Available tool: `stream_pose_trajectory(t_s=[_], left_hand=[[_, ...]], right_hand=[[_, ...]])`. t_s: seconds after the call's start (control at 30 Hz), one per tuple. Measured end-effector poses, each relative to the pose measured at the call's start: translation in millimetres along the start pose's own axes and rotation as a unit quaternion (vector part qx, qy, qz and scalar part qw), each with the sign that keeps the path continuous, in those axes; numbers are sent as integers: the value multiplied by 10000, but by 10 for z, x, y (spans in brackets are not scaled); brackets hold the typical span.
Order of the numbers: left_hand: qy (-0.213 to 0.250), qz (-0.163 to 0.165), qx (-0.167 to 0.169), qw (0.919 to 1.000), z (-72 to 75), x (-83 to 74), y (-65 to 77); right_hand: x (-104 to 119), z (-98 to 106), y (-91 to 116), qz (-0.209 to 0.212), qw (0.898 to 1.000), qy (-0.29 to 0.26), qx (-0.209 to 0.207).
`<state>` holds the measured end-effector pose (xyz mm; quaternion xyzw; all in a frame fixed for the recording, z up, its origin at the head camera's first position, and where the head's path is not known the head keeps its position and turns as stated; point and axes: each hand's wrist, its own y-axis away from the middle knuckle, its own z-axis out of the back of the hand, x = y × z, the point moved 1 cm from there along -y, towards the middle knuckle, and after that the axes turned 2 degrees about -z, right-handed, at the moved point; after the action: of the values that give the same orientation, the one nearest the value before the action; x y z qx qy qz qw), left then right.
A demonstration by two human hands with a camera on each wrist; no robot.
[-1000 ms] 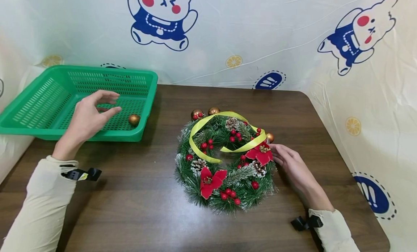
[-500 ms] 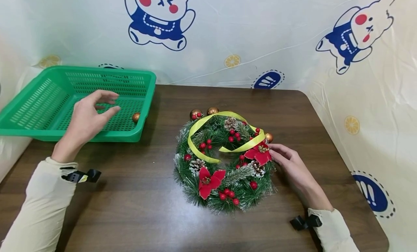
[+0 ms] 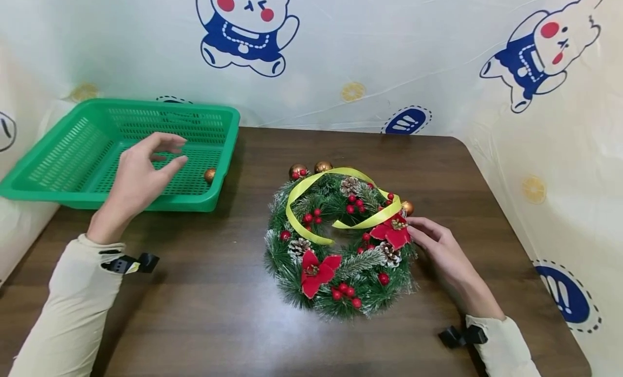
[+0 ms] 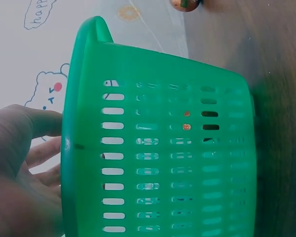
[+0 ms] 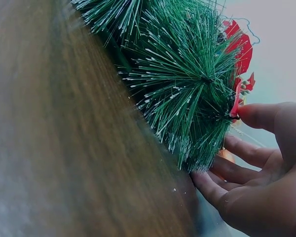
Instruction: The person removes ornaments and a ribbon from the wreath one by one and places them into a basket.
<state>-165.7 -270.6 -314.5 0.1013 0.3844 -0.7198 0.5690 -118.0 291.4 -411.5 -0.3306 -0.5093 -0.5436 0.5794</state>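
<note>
My left hand hovers over the green plastic basket, its fingers bent and thumb apart with nothing between them. A gold Christmas ball lies inside by the basket's right wall, showing through the slots in the left wrist view. A Christmas wreath with red berries, pine cones and red poinsettias lies on the table. Its right edge is held by my right hand: in the right wrist view the thumb presses a red petal and the fingers lie against the green needles.
A yellow ribbon loops over the wreath's upper half. Gold balls sit along the wreath's far edge, with another ball at its right. Behind the brown table hangs a white sheet printed with cartoon bears.
The gold ball in the basket has rolled a little toward the right wall. My right thumb and fingers have come up to the red petal at the wreath's edge. The left hand stays over the basket.
</note>
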Motion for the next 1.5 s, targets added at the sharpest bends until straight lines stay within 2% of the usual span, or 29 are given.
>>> stream_pose_trajectory(t_s=[0.23, 0.4, 0.67, 0.9, 1.27, 1.5], left_hand=[[30, -23, -13, 10000, -28, -37, -1], [52, -108, 89, 9999, -53, -142, -40], [98, -283, 246, 9992, -138, -351, -93], [131, -352, 332, 9987, -208, -434, -138], [452, -627, 446, 9960, -344, -617, -238], [453, -656, 588, 9951, -454, -702, -293]], right_hand=[[18, 21, -1, -1, 9999, 110, 27], [4, 27, 0, -89, 9999, 120, 10], [-30, 18, 9, -195, 9998, 75, 24], [-30, 16, 13, -189, 9998, 90, 26], [-19, 45, 0, -172, 9996, 206, 22], [-23, 28, 22, -220, 9995, 226, 8]])
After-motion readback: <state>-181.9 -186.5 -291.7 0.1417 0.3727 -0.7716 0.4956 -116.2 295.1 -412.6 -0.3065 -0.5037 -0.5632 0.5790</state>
